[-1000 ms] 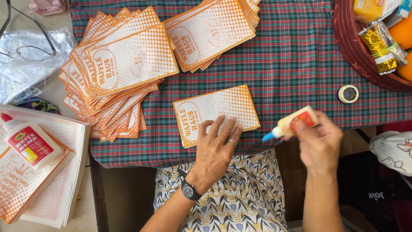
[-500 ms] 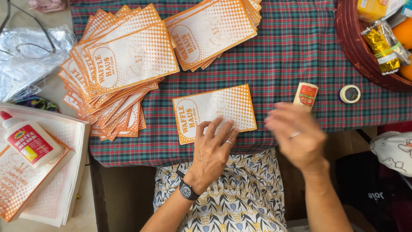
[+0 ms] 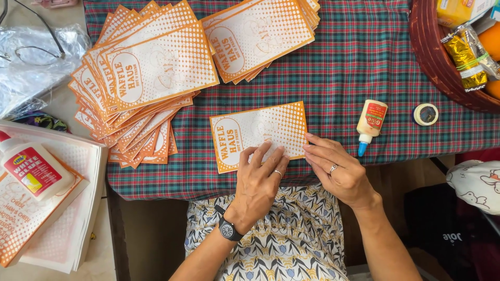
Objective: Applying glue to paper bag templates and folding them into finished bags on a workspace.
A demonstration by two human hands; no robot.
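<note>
Both hands press a single orange-and-white printed paper bag [image 3: 259, 134] flat on the table [image 3: 364, 67], which is covered in a red-and-green plaid cloth.

The bag lies near the table's front edge. The left hand [image 3: 260, 182] rests on the bag's lower edge, fingers spread flat, gripping nothing; a black wristwatch [image 3: 229, 229] is on its wrist. The right hand [image 3: 336, 169] touches the bag's lower right corner with its fingers straight and close together, also holding nothing. Just right of the bag lies a small white glue bottle with a blue tip [image 3: 369, 125], apart from the right hand, and further right a small roll of tape [image 3: 426, 114]. Behind the bag sit two fanned stacks of like bags [image 3: 151, 78]. Far left of the bag a larger white glue bottle [image 3: 32, 169] lies on a pile of printed sheets [image 3: 62, 229].
</note>
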